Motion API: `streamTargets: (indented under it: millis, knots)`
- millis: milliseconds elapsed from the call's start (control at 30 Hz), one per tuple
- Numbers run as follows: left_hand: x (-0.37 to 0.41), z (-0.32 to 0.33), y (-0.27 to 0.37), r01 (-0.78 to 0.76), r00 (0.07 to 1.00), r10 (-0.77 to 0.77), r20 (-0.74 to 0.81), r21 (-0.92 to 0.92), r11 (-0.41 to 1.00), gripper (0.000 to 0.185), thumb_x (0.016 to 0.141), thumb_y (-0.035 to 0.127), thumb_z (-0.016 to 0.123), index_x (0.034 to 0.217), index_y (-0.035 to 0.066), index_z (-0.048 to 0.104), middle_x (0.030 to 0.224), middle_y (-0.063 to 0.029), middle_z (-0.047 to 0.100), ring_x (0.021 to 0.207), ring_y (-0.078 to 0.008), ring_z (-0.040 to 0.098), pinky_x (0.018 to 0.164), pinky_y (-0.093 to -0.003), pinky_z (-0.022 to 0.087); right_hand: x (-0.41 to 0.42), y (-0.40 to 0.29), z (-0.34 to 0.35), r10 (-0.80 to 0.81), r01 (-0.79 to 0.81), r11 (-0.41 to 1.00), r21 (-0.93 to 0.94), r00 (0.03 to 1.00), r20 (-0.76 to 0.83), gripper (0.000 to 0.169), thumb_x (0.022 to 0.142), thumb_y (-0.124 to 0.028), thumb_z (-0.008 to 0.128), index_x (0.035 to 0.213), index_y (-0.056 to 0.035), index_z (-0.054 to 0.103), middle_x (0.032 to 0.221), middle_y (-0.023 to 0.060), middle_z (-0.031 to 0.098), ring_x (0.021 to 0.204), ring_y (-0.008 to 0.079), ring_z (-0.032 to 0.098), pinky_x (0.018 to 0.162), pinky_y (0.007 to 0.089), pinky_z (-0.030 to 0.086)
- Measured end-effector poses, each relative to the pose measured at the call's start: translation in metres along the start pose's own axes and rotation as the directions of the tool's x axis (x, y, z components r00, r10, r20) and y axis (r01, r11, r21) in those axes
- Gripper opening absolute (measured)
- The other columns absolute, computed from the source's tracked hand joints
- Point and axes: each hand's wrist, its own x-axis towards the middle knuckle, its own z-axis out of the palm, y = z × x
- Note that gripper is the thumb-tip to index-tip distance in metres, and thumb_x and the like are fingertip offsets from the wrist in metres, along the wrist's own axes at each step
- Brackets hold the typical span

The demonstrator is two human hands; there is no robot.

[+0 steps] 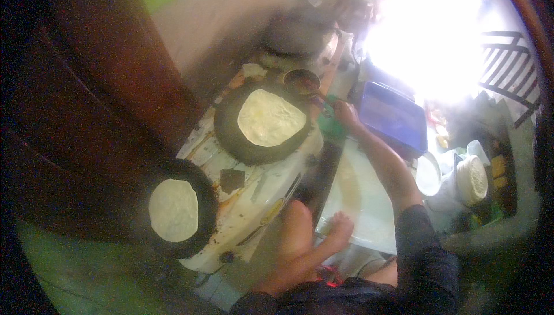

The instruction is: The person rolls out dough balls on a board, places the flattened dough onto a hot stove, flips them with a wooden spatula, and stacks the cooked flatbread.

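Observation:
My right hand (345,114) reaches forward and is closed on the handle of a small round pan or ladle (302,82), whose dark bowl lies beside the upper griddle. On that dark round griddle (259,155) lies a pale flatbread (270,118). A second flatbread (174,210) lies on another dark griddle (208,202) at the lower left. Both griddles rest on a stained white stove (249,211). My left hand (342,225) is near my knee, over the near edge of a white board (368,194); its fingers look curled, and whether it holds anything cannot be seen.
A blue plastic tray (393,116) lies beyond my right forearm. White tubs (471,181) with a lid (428,174) stand at the right. A large dark pot (298,33) stands behind the griddles. A small dark square piece (232,180) lies on the stove between them. Bright glare hides the upper right.

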Motion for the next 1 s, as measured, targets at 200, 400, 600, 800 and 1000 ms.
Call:
streamTargets:
  millis: [200, 400, 600, 800, 1000]
  knots:
    - [0.0, 0.031, -0.01, 0.11, 0.967, -0.078, -0.243, 0.122, 0.986, 0.011, 0.074, 0.008, 0.058, 0.078, 0.005, 0.067, 0.084, -0.0121, 0.063, 0.089, -0.0268, 0.057, 0.075, -0.0372, 0.048, -0.055, -0.037, -0.037, -0.002, 0.014, 0.992, 0.125, 0.996, -0.092, 0.027, 0.082, -0.016, 0.056, 0.106, -0.0075, 0.062, 0.1, 0.0201, 0.063, 0.097, 0.0387, 0.058, 0.083, 0.0446, 0.046]
    - [0.0, 0.023, -0.01, -0.078, 0.97, 0.104, -0.22, 0.125, 0.989, 0.01, 0.073, 0.009, 0.057, 0.072, 0.005, 0.067, 0.076, -0.0148, 0.063, 0.084, -0.0285, 0.057, 0.071, -0.0385, 0.048, -0.145, -0.073, -0.089, -0.142, 0.136, 0.983, 0.121, 0.989, 0.036, 0.026, 0.086, -0.015, 0.053, 0.11, -0.0083, 0.06, 0.099, 0.019, 0.061, 0.095, 0.0379, 0.058, 0.081, 0.0446, 0.046]
    - [0.005, 0.031, -0.011, -0.097, 0.975, 0.107, -0.196, 0.058, 0.994, 0.01, 0.07, 0.009, 0.058, 0.069, 0.004, 0.067, 0.07, -0.0153, 0.063, 0.08, -0.0281, 0.058, 0.071, -0.0386, 0.047, -0.227, -0.094, -0.075, -0.252, 0.227, 0.948, 0.224, 0.963, 0.091, 0.026, 0.089, -0.012, 0.049, 0.113, -0.0121, 0.059, 0.099, 0.0167, 0.06, 0.091, 0.037, 0.058, 0.077, 0.0441, 0.048]
    - [0.003, 0.028, -0.007, -0.067, 0.96, 0.082, -0.266, 0.064, 0.996, 0.011, 0.069, 0.009, 0.058, 0.07, 0.004, 0.068, 0.071, -0.0163, 0.064, 0.078, -0.0279, 0.061, 0.071, -0.0396, 0.048, -0.235, -0.071, -0.098, -0.259, 0.258, 0.966, 0.032, 0.952, 0.165, 0.028, 0.087, -0.014, 0.054, 0.115, -0.0144, 0.059, 0.097, 0.0159, 0.059, 0.088, 0.0369, 0.058, 0.073, 0.0446, 0.048]
    - [0.017, 0.052, -0.013, -0.161, 0.98, 0.164, -0.112, 0.034, 0.986, 0.011, 0.072, 0.01, 0.056, 0.075, 0.001, 0.063, 0.079, -0.0181, 0.06, 0.082, -0.0349, 0.057, 0.076, -0.0475, 0.046, -0.179, -0.079, -0.064, -0.231, 0.23, 0.967, 0.113, 0.973, -0.005, 0.024, 0.087, -0.017, 0.053, 0.109, -0.0127, 0.059, 0.093, 0.0165, 0.057, 0.088, 0.0386, 0.058, 0.071, 0.0468, 0.048]
